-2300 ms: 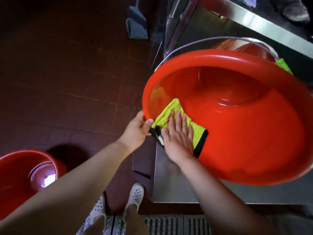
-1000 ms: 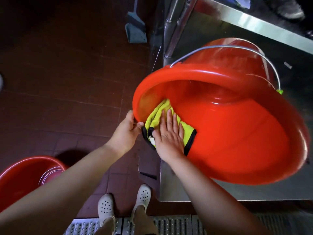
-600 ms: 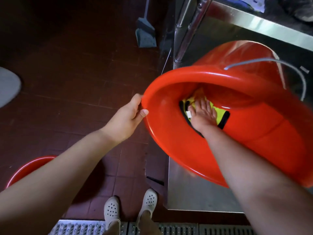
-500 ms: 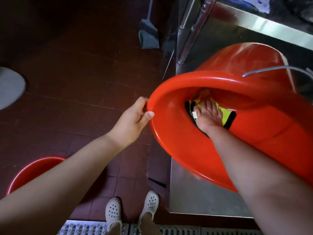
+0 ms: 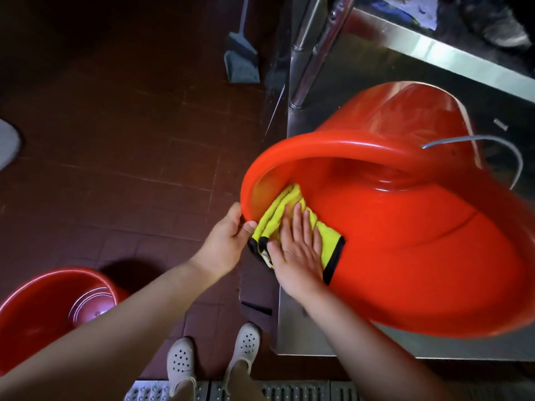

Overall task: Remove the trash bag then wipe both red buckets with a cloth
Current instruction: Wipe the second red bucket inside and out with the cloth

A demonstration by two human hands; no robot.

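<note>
Red plastic bucket [image 5: 405, 256], probably light and slick, lay tilted at frame right; left hand [image 5: 224, 246] pinched its rim, right hand [image 5: 298, 256] pressed flat-fingered on soft cloth [image 5: 327, 235].

No legible text, labels or numbers.

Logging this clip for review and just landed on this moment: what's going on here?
A person is wiping the inside of a red bucket that lies tipped on its side on a steel shelf. The left hand grips the bucket's rim to steady it. The right hand presses a folded yellow cloth flat against the inner wall near the rim. A second red bucket stands on the tiled floor to the left. No trash bag is in view.
</note>
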